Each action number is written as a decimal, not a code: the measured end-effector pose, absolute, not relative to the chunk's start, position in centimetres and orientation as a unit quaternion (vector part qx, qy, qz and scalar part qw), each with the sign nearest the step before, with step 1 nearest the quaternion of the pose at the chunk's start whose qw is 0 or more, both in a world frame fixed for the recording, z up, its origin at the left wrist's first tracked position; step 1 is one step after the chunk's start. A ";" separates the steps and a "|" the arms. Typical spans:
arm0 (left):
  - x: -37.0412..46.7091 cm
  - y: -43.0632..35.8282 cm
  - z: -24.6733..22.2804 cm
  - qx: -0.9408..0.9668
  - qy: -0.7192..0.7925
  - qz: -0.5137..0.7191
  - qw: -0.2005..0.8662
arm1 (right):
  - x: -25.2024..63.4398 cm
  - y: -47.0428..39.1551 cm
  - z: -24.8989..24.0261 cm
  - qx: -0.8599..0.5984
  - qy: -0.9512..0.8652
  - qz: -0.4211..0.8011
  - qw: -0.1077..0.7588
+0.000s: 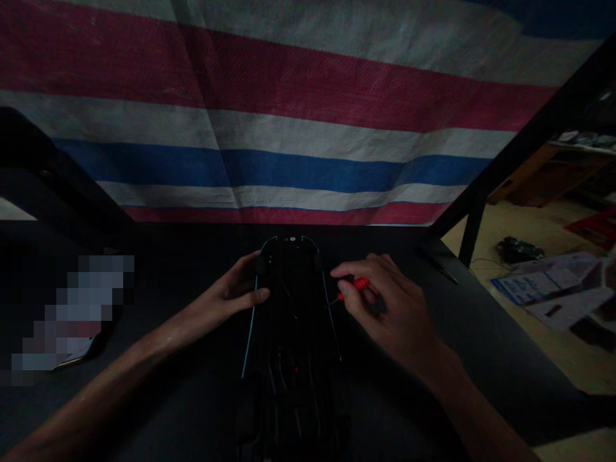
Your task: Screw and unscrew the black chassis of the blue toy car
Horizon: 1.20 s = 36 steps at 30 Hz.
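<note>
A long black toy car lies on the dark table with its underside seemingly up, thin light-blue lines along its edges. My left hand grips its left side, thumb on top and the other fingers partly hidden behind the edge. On the right, my right hand pinches a small screwdriver by its red handle. The screwdriver's thin shaft points left toward the car's right edge; whether its tip touches the car I cannot tell in the dim light.
A striped red, white and blue sheet hangs behind the black table. A thin dark pen-like tool lies near the right edge. At left is a blurred-out item. Printed sheets lie on the floor at right.
</note>
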State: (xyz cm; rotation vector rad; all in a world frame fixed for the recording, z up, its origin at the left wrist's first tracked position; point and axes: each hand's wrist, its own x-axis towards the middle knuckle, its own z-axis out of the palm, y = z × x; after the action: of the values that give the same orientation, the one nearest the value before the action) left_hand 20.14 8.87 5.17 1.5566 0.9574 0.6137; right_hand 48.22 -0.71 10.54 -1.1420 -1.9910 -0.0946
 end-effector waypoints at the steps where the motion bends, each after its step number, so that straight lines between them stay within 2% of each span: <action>1: 20.2 8.9 5.2 0.663 0.407 0.263 0.570 | 48.2 -0.7 10.5 -0.451 -0.792 -0.040 0.409; 36: 19.9 8.9 4.9 0.676 0.407 0.273 0.551 | 48.4 -0.6 10.2 -0.417 -0.810 -0.056 0.409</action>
State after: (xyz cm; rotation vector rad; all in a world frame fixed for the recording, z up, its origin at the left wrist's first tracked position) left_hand 19.93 8.92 4.92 1.5992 0.9624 0.6469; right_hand 48.38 -0.56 10.19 -1.0506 -2.0401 -0.1406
